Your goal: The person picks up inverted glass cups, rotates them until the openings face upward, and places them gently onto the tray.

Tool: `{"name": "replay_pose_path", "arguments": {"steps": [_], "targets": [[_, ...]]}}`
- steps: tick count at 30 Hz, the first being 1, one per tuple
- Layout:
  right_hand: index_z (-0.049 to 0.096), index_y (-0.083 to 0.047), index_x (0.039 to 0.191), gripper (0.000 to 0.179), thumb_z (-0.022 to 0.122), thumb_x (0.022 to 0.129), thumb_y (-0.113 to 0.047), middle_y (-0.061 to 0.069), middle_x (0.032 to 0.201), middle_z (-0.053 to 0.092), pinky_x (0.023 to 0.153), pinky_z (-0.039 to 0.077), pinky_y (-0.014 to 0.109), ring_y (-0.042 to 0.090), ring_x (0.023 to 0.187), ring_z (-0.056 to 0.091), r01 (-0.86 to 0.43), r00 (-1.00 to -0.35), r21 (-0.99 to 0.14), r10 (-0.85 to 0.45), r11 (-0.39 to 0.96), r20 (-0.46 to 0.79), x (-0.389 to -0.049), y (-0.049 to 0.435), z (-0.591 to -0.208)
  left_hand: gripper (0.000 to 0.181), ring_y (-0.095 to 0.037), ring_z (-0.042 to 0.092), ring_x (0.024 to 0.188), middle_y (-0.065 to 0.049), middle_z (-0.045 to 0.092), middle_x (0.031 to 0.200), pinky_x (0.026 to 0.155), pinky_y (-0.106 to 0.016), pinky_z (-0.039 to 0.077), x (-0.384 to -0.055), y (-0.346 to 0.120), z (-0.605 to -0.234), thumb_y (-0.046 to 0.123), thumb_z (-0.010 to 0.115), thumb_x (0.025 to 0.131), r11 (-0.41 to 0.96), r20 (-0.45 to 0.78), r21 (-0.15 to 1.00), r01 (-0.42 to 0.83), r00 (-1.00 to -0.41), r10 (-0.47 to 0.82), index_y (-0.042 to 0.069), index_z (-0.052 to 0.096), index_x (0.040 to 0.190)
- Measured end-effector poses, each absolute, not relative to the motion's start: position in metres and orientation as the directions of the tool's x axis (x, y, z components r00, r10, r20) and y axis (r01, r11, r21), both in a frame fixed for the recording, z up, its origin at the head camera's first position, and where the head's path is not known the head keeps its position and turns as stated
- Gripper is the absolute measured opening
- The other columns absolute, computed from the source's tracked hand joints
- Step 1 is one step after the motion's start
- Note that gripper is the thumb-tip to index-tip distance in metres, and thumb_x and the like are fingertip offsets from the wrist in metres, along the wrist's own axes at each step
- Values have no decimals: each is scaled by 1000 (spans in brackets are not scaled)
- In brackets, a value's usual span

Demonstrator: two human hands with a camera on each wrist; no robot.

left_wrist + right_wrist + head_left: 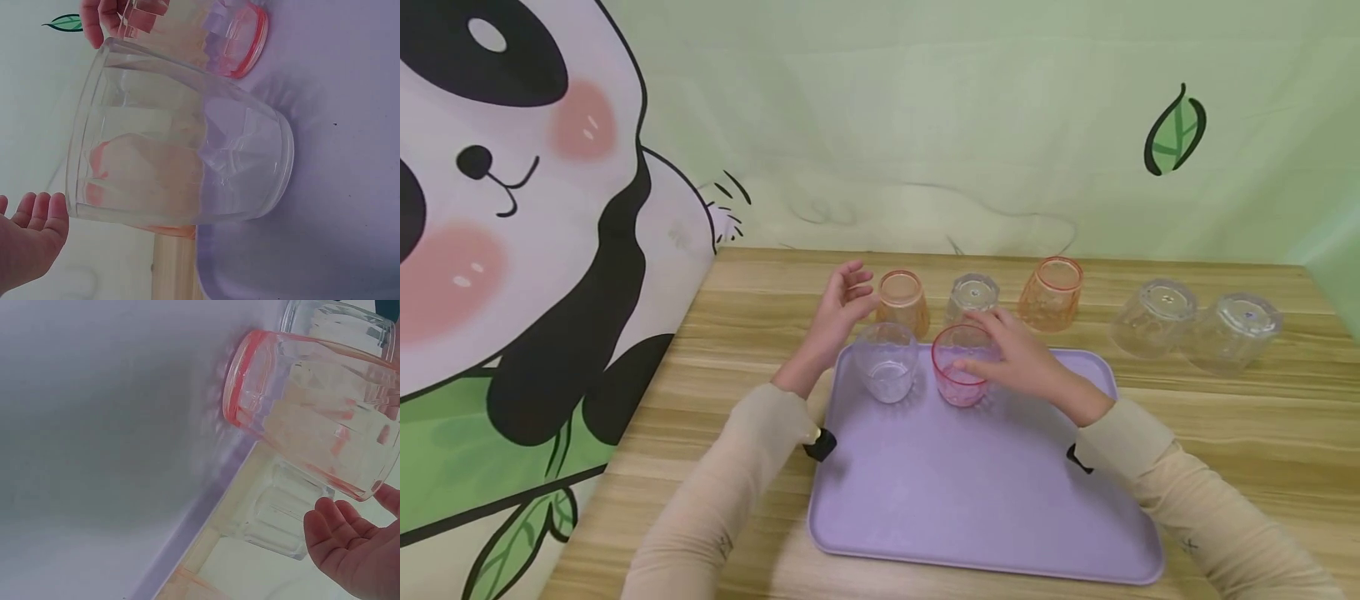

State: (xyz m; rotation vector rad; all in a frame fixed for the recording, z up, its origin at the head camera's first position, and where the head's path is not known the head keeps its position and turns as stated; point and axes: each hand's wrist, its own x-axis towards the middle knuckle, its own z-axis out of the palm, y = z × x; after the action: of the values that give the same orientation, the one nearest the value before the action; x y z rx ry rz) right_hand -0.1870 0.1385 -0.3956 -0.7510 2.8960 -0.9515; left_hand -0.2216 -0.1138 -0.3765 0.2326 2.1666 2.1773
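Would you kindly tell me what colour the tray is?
The tray is pale purple, best seen in the head view.

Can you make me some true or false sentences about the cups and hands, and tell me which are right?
1. The tray is purple. True.
2. Three glasses stand on the tray. False: two do, a clear glass and a pink glass.
3. The right hand is nearer the pink glass than the left hand is. True.
4. Both orange glasses are on the tray. False: they stand on the table behind it.
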Motion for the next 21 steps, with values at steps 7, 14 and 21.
{"name": "replay_pose_path", "arguments": {"steps": [7, 14, 21], "targets": [[44, -5, 126, 53, 60, 82, -29, 15, 105, 50, 70, 40, 35, 24, 82, 47, -482, -867, -576, -454, 660, 207, -188, 140, -399, 54, -33, 37, 116, -16, 39, 126, 80, -27, 37, -223, -113, -377, 3, 53, 81, 7, 60, 998, 62, -989, 133, 4, 30, 130], [45, -4, 126, 49, 58, 84, -26, 15, 111, 50, 80, 41, 41, 26, 95, 48, -463, -874, -625, -441, 629, 203, -188, 141, -399, 55, -26, 39, 111, -15, 38, 127, 85, -29, 38, -226, -114, -380, 3, 54, 81, 9, 48, 999, 49, -992, 121, 4, 29, 131], [45, -4, 125, 47, 57, 85, -26, 15, 106, 52, 74, 39, 36, 23, 89, 46, -466, -874, -629, -437, 622, 214, -189, 142, -400, 56, -30, 37, 114, -17, 37, 128, 91, -33, 37, -228, -116, -383, 3, 56, 80, 8, 52, 999, 53, -992, 114, 3, 30, 130]]}}
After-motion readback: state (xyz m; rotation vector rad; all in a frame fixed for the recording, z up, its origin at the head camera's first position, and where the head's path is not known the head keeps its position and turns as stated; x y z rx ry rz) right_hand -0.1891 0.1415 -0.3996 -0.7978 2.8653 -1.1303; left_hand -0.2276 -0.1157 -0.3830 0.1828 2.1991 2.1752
